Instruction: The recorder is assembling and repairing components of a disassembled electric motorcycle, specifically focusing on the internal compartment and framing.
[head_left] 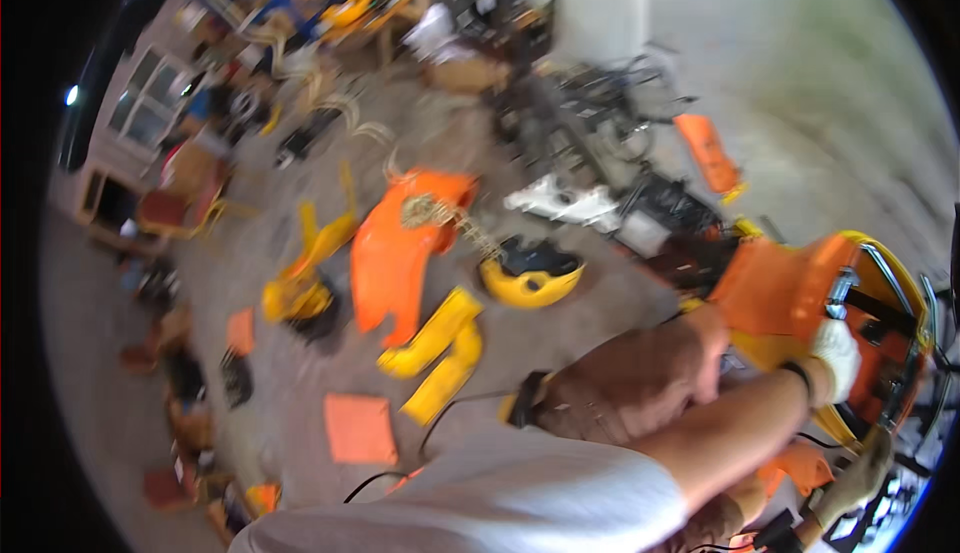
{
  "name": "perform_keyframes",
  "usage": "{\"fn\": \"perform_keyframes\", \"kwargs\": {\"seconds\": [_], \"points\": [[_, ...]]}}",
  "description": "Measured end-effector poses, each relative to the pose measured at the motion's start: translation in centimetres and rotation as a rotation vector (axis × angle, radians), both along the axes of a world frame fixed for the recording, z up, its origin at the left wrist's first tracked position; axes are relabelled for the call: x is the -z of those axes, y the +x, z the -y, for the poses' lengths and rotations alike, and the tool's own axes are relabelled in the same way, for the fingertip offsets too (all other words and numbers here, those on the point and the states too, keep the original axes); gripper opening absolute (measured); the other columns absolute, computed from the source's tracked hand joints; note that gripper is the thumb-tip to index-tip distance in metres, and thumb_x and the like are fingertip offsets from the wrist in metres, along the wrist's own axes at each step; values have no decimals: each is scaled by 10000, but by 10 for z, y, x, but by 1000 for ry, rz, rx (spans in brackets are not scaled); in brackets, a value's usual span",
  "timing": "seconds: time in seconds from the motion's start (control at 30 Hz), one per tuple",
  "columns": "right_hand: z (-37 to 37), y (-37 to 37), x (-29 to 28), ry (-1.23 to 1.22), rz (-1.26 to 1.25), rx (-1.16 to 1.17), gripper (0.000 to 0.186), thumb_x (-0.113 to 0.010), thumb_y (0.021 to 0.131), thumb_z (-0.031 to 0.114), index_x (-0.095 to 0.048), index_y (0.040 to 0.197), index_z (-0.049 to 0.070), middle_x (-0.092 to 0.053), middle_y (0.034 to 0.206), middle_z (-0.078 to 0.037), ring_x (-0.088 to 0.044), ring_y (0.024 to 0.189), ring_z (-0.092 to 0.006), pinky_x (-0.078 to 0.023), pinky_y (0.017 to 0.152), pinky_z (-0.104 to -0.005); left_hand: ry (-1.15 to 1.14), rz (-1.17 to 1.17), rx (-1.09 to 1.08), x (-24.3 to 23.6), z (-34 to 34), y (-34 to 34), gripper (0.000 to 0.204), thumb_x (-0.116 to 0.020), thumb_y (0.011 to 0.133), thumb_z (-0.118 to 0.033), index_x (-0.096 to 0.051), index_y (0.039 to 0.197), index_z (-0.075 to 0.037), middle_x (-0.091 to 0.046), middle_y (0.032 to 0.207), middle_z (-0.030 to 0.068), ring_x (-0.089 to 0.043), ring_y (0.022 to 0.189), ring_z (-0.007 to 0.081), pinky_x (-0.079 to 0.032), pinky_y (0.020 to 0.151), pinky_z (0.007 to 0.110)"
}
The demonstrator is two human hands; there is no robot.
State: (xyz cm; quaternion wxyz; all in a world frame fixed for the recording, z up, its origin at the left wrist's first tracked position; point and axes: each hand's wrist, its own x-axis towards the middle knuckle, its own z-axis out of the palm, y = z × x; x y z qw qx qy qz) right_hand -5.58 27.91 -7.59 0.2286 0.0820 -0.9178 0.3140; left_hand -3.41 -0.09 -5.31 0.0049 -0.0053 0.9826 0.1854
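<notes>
At the right, a yellow-rimmed shell (848, 241) with orange panels (775, 283) and black parts inside stands close to me. My left hand (838, 361), in a white glove with a dark band at the wrist, is closed round a shiny metal tool (842, 293) at the shell's opening. Lower down, my right hand (858, 475), also gloved, is at the lower end of a dark bar (905, 388) along the shell's edge. Blur hides its fingers, and whether it grips the bar is unclear.
Across the grey floor lie a large orange panel (385, 253), a bent yellow part (440, 353), a yellow-and-black rounded part (535, 278), a white bracket (562, 201) and a flat orange square (360, 429). Dark cables and parts (600, 103) are heaped behind; a chair (185, 198) stands left.
</notes>
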Motion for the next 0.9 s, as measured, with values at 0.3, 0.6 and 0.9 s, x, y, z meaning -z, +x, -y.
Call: {"fn": "perform_keyframes", "kwargs": {"seconds": [0.3,0.6,0.9], "points": [[25,10,-24,1026,-495,130,212,-685,1055,305,-829,1127,167,-827,1098,-7,-781,804,-159,-620,669,-261,118,-107,-44,16,0,-12,239,-673,910,-317,-877,1002,-232,-830,979,-11,-749,936,205,-481,724,444],[41,17,-29,150,-289,-31,254,-813,985,329,-853,978,78,-837,1006,-68,-794,825,-207,-635,681,-330,111,-109,-36,12,-9,-5,251,-651,942,-312,-871,1040,-241,-830,1020,-15,-749,981,202,-484,764,448],[50,22,-29,104,-222,21,509,-657,1084,429,-779,1104,-65,-782,985,-206,-740,833,-319,-592,775,-402,110,-113,-35,8,-15,-1,265,-628,973,-306,-865,1079,-250,-831,1061,-20,-748,1026,199,-487,804,452]]}}
